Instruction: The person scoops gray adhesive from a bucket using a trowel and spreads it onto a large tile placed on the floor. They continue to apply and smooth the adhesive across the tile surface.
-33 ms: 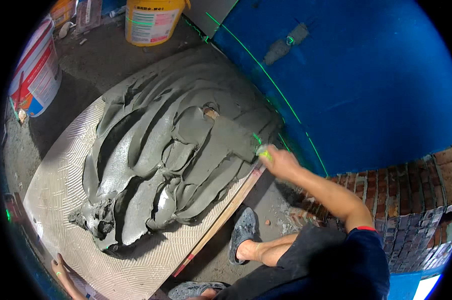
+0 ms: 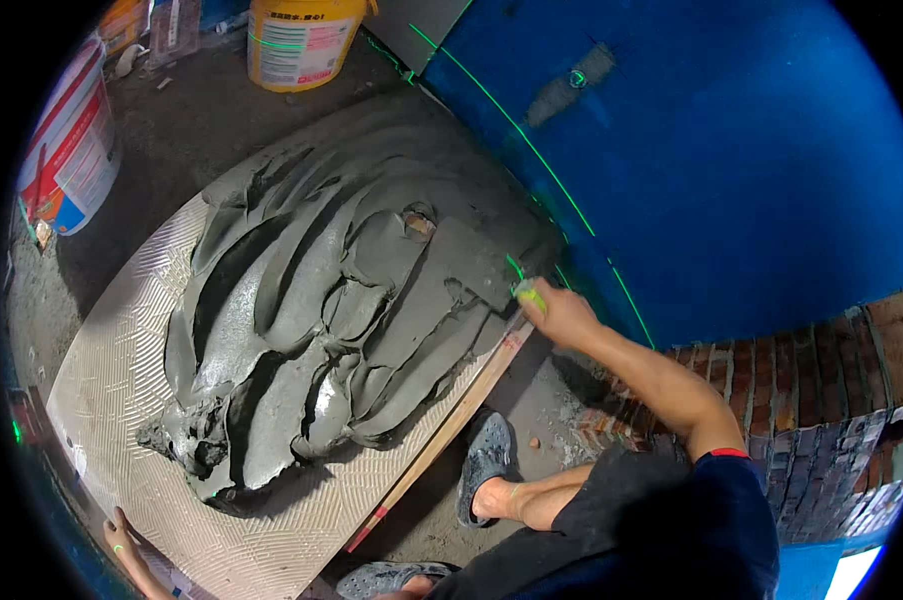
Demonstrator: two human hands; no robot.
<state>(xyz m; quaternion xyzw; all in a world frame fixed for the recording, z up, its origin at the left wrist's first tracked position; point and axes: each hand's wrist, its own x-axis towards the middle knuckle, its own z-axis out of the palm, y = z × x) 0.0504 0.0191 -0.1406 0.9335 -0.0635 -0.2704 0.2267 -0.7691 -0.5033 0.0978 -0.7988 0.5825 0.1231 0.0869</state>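
My right hand (image 2: pixel 561 315) is closed round the yellow-green handle of a trowel (image 2: pixel 528 293). Its mortar-coated blade lies on the grey mortar (image 2: pixel 261 430), hard to tell apart from it. Thick folds of this mortar cover much of a large tile (image 2: pixel 271 555), whose pale, ridged back shows along the left and near sides. At the tile's lower left edge, my left hand (image 2: pixel 121 545) grips the rim, its fingers partly hidden. A small tan patch (image 2: pixel 418 224) shows through the mortar near the trowel.
A wooden strip (image 2: pixel 441 435) runs along the tile's right edge, above my shoes (image 2: pixel 486 465). The blue wall (image 2: pixel 731 180) rises at the right, crossed by green laser lines, over a stack of bricks (image 2: pixel 771 390). A yellow bucket (image 2: pixel 303 45) and a red-and-white bucket (image 2: pixel 76 140) stand beyond the tile.
My right hand and the trowel have shifted slightly right, toward the tile's edge near the wall. The left hand stays in place.
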